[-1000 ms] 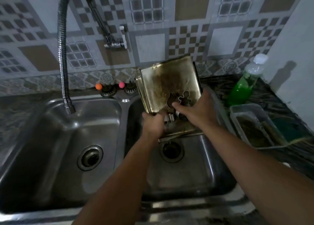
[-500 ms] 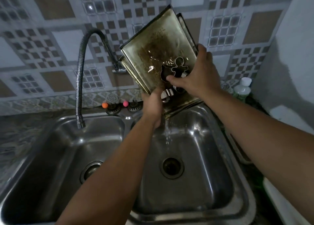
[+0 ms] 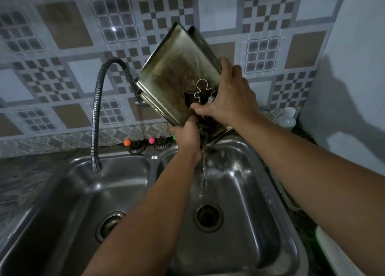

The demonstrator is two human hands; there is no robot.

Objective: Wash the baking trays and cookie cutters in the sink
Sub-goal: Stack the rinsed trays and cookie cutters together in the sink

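A stack of stained metal baking trays (image 3: 175, 77) is held tilted steeply above the right basin of a steel double sink (image 3: 235, 171). My left hand (image 3: 186, 136) grips the stack's lower edge from below. My right hand (image 3: 227, 98) wraps the right edge, its thumb pressing across the top tray. A gingerbread-man cookie cutter (image 3: 203, 91) and another dark cutter (image 3: 188, 100) lie on the tray just above that thumb. Dirty water (image 3: 203, 180) trickles from the lower corner into the right basin.
A flexible hose faucet (image 3: 96, 117) hangs over the left basin. Two drain strainers (image 3: 136, 146) with coloured knobs sit on the back ledge. A soap bottle (image 3: 288, 118) stands on the right counter near the wall. A white object (image 3: 333, 252) lies at the lower right.
Both hands lifted the tray stack out of the right basin and tipped it up. Water now runs off its lower corner. The view has shifted left.
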